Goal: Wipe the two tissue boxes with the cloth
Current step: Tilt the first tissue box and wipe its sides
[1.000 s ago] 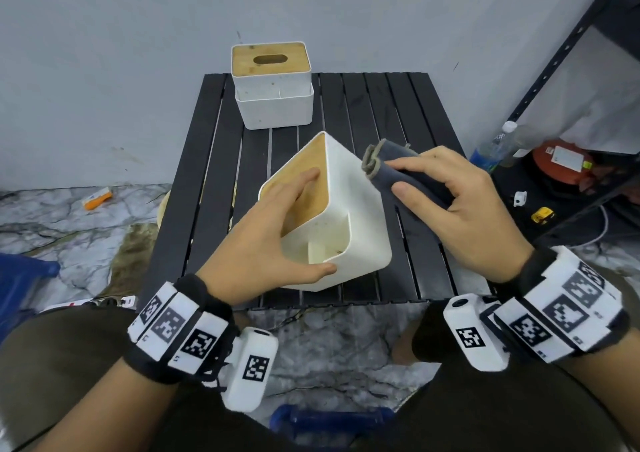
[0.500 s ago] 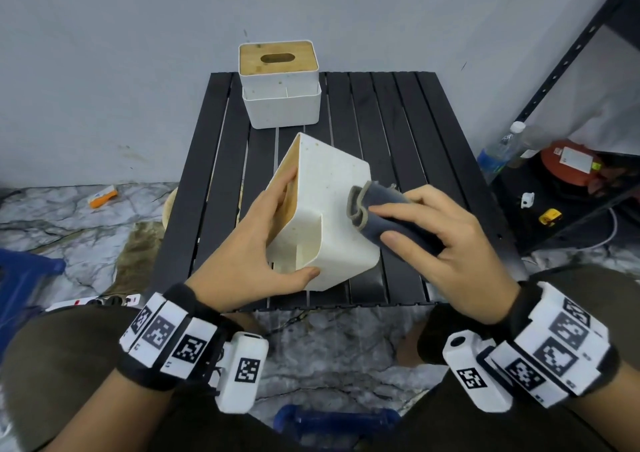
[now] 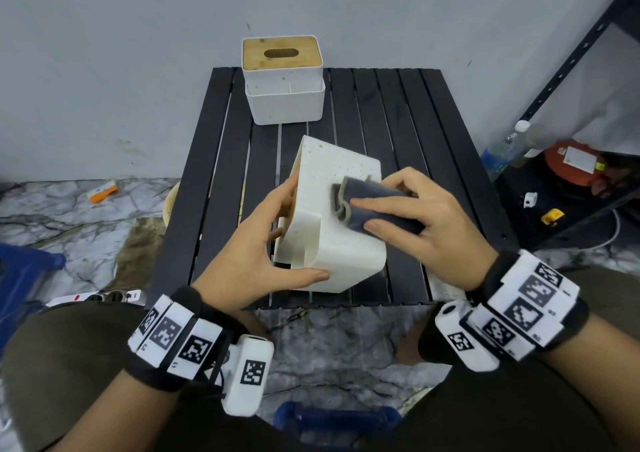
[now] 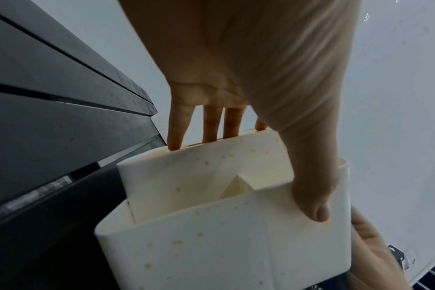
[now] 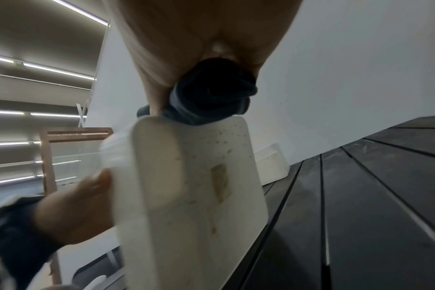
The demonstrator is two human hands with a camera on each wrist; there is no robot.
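A white tissue box (image 3: 337,240) speckled with yellow stains lies tipped on its side near the front of the black slatted table (image 3: 408,112). My left hand (image 3: 277,240) grips it, fingers over the wooden lid side and thumb on the near face (image 4: 313,200). My right hand (image 3: 412,216) holds a folded dark grey cloth (image 3: 374,206) and presses it on the box's upturned face (image 5: 206,149). A second white tissue box (image 3: 284,81) with a wooden slotted lid stands upright at the table's back edge.
A black metal shelf (image 3: 575,53) stands to the right with a water bottle (image 3: 502,150) and a red device (image 3: 575,164) at its foot. A power strip (image 3: 100,296) and an orange item (image 3: 102,191) lie on the marble floor at left. A wall rises behind the table.
My left hand has turned the box so its wooden lid faces left and a stained white face points up. My right hand has brought the cloth from beside the box onto that face.
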